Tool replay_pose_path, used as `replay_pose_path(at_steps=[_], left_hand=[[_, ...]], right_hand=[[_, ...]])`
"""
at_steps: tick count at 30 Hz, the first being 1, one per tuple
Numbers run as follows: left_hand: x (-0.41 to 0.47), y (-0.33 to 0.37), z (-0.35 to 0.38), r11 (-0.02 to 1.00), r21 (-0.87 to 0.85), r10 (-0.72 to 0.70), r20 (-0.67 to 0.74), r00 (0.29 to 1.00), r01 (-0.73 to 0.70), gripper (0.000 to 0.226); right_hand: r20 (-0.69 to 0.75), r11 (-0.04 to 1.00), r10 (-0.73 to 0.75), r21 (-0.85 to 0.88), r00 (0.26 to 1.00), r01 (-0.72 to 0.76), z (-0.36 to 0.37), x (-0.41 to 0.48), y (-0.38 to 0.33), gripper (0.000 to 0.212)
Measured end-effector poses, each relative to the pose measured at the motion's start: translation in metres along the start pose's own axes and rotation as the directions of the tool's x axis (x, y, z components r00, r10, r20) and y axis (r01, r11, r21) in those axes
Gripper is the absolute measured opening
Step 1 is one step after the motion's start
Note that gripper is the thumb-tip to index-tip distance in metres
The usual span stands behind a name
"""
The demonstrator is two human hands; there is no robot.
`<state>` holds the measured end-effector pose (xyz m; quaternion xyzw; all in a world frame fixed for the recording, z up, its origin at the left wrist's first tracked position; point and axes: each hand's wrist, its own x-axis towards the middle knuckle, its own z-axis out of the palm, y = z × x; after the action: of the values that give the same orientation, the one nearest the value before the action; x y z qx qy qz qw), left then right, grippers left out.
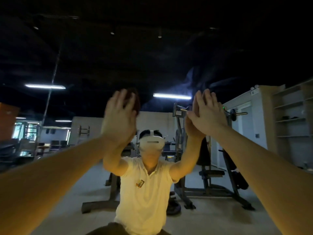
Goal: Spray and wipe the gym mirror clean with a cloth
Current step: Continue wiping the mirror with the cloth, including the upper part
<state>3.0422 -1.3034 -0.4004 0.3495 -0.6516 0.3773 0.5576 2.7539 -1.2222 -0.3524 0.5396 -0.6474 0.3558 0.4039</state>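
Nearest to you are your two bare forearms, both lifted up and forward to the glass. Your left hand (pixel 119 118) is spread with the fingers straight, and it presses a dark reddish cloth (pixel 134 100) flat on the mirror (pixel 152 56). Only the edge of the cloth shows above and beside the fingers, and it is blurred, so I judge this hand is in the middle of a wiping stroke. Your right hand (pixel 209 114) is also spread, with the fingers close together. It lies flat on the glass and holds nothing, meeting its own mirror picture palm to palm. I see no spray bottle in the picture, so the step in hand seems to be the wiping, not the spraying. Above the right hand there is a pale haze (pixel 193 78) on the glass, maybe wet spray or a smear; I cannot tell which. The next move calls for carrying the cloth across to that part with firm, even pressure, and taking the bare right palm off so it leaves no print. Deeper in the mirror you see your reflection (pixel 145 184) in a pale shirt, behind it a weight machine (pixel 211 173), shelves (pixel 291 119) on the right, and a lamp tube (pixel 171 96) under the dark ceiling.
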Motion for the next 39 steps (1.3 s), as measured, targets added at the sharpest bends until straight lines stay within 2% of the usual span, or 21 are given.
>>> replay_pose_path(at_steps=[2, 4, 5, 8, 9, 10, 11, 14, 17, 19, 21, 23, 28, 32, 37, 39], left_hand=[[-0.024, 0.041, 0.012, 0.98, -0.057, 0.189, 0.007, 0.982, -0.188, 0.068], [-0.048, 0.071, 0.025, 0.937, -0.069, 0.347, 0.083, 0.934, -0.342, 0.08], [-0.061, 0.079, 0.029, 0.902, -0.064, 0.431, 0.147, 0.89, -0.426, 0.081], [-0.083, 0.069, 0.036, 0.739, -0.065, 0.657, 0.291, 0.695, -0.671, 0.085], [-0.085, 0.054, 0.034, 0.701, -0.067, 0.691, 0.31, 0.653, -0.71, 0.087], [-0.086, 0.038, 0.029, 0.689, -0.057, 0.701, 0.305, 0.644, -0.723, 0.089], [-0.086, 0.02, 0.024, 0.705, -0.031, 0.685, 0.287, 0.67, -0.708, 0.088], [-0.084, -0.04, 0.005, 0.831, 0.043, 0.536, 0.206, 0.819, -0.554, 0.085], [-0.09, -0.095, -0.01, 0.965, 0.034, 0.256, 0.086, 0.963, -0.26, 0.068], [-0.099, -0.107, -0.011, 0.995, 0.008, 0.098, 0.076, 0.992, -0.098, 0.063], [-0.104, -0.094, -0.006, 0.998, -0.058, 0.01, 0.079, 0.997, -0.005, 0.063], [-0.103, -0.065, 0.001, 0.996, -0.091, 0.029, 0.056, 0.998, -0.024, 0.06], [-0.12, 0.023, 0.025, 0.966, -0.136, 0.231, 0.071, 0.97, -0.22, 0.07], [-0.145, 0.079, 0.04, 0.956, -0.119, 0.281, 0.123, 0.952, -0.267, 0.071], [-0.197, 0.149, 0.061, 0.876, -0.097, 0.482, 0.194, 0.854, -0.472, 0.074], [-0.231, 0.173, 0.073, 0.814, -0.149, 0.581, 0.217, 0.785, -0.561, 0.078]], right_hand=[[0.023, 0.996, -0.004, 0.087, 1.0, 0.002, -0.01, -0.007, 0.0, 0.083], [-0.013, 0.974, -0.016, 0.227, 1.0, 0.019, -0.009, -0.028, 0.004, 0.074], [-0.046, 0.969, -0.024, 0.246, 0.999, 0.035, -0.005, -0.045, 0.005, 0.073], [-0.094, 0.978, -0.013, 0.206, 0.995, 0.032, 0.019, -0.1, 0.012, 0.075], [-0.07, 0.982, 0.007, 0.191, 0.998, 0.007, 0.027, -0.114, 0.013, 0.078], [-0.023, 0.986, 0.037, 0.166, 0.999, -0.032, 0.033, -0.124, 0.012, 0.083], [0.045, 0.989, 0.067, 0.132, 0.997, -0.072, 0.037, -0.132, 0.01, 0.089], [0.205, 0.995, 0.099, -0.02, 0.974, -0.097, 0.047, -0.143, 0.004, 0.101], [0.267, 0.99, 0.112, -0.107, 0.957, -0.086, 0.042, -0.153, -0.009, 0.111], [0.317, 0.987, 0.144, -0.114, 0.937, -0.113, 0.037, -0.155, -0.015, 0.113], [0.349, 0.986, 0.156, -0.103, 0.924, -0.127, 0.034, -0.156, -0.017, 0.113], [0.349, 0.991, 0.13, -0.078, 0.928, -0.109, 0.034, -0.164, -0.014, 0.11], [0.245, 0.999, 0.051, 0.0, 0.968, -0.052, 0.05, -0.216, 0.009, 0.099], [0.235, 0.994, 0.015, 0.099, 0.972, -0.039, 0.066, -0.252, 0.032, 0.091], [0.234, 0.985, -0.022, 0.17, 0.972, -0.019, 0.078, -0.279, 0.051, 0.088], [0.229, 0.985, -0.044, 0.174, 0.972, 0.004, 0.08, -0.286, 0.056, 0.086]])
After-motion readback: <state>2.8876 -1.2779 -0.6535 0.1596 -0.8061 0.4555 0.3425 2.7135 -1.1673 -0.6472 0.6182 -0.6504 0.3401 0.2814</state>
